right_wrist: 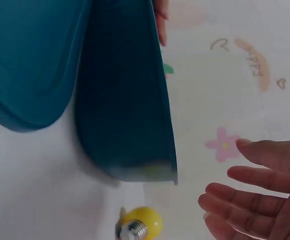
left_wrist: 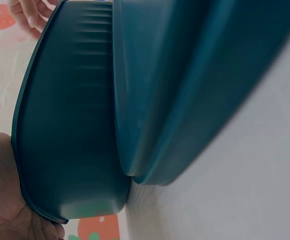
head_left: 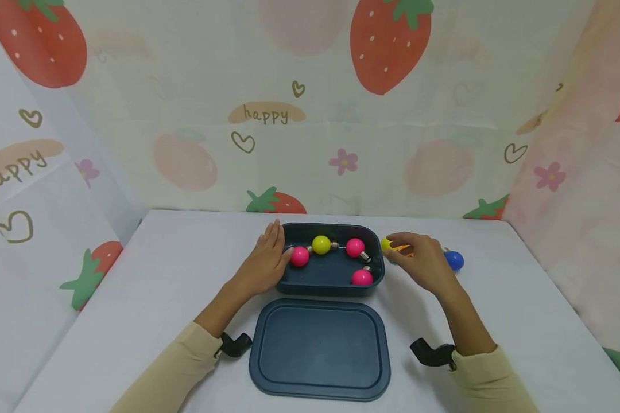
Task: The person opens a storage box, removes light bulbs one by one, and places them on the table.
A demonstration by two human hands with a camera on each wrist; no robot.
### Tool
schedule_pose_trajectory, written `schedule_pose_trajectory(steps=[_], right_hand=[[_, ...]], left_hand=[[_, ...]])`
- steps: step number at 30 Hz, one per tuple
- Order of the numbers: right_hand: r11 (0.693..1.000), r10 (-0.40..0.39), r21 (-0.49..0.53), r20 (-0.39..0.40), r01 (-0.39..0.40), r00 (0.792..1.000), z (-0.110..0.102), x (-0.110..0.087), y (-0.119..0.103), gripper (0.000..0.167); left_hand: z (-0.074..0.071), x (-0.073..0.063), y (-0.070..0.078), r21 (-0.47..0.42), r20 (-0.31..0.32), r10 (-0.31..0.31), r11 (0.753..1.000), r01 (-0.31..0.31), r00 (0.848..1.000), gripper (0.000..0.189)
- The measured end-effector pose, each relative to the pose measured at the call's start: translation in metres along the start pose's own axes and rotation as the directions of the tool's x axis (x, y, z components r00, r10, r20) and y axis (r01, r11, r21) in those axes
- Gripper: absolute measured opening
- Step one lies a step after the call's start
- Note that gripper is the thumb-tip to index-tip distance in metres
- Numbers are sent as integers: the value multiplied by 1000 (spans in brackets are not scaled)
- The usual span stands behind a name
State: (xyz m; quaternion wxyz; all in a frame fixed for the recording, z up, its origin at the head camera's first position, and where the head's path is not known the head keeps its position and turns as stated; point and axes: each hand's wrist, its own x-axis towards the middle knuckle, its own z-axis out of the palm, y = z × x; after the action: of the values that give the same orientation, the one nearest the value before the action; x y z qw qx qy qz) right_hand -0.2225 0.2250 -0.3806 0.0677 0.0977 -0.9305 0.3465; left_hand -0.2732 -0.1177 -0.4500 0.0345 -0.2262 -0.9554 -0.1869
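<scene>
A dark blue plastic box stands on the table, holding a yellow bulb and several pink bulbs with silver screw bases. My left hand rests against its left end, fingers straight, the thumb over the rim. In the right wrist view my right hand has loosely spread fingers and nothing between them. It hovers just right of the box, above a yellow bulb lying on the table. Past that hand is a blue bulb; the hand partly hides the things beneath it in the head view.
The dark blue lid lies flat in front of the box, close to its near side. Behind the white table hangs a strawberry-print cloth, which also covers both sides. Black wrist mounts stick out inward from the sleeves.
</scene>
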Motion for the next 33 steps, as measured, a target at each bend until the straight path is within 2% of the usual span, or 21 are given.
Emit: schedule_pose_trajectory(steps=[8,13,18,25,31,33], right_hand=[[996,-83,39,48,81,995,17,2,-16,38],[990,-138,23,120,137,983,28,8,-28,39],[976,-205,-33,179,214,962,38,23,-39,37],[934,-310,-99,254,343,916,58,42,-47,38],[922,-317,-122,311,368,896,77,56,-56,40],[915,-323,-123,344,383,882,83,59,-59,41]], left_hand=[[1,0,0,3,-2,-8,1000,8,1000,70],[2,0,0,3,2,-7,1000,7,1000,70],[2,1,1,6,-7,-4,1000,5,1000,69],[2,0,1,10,-6,-4,1000,4,1000,69],[3,2,0,15,-17,9,1000,-9,1000,68],[4,2,-1,9,-10,11,1000,-11,1000,68]])
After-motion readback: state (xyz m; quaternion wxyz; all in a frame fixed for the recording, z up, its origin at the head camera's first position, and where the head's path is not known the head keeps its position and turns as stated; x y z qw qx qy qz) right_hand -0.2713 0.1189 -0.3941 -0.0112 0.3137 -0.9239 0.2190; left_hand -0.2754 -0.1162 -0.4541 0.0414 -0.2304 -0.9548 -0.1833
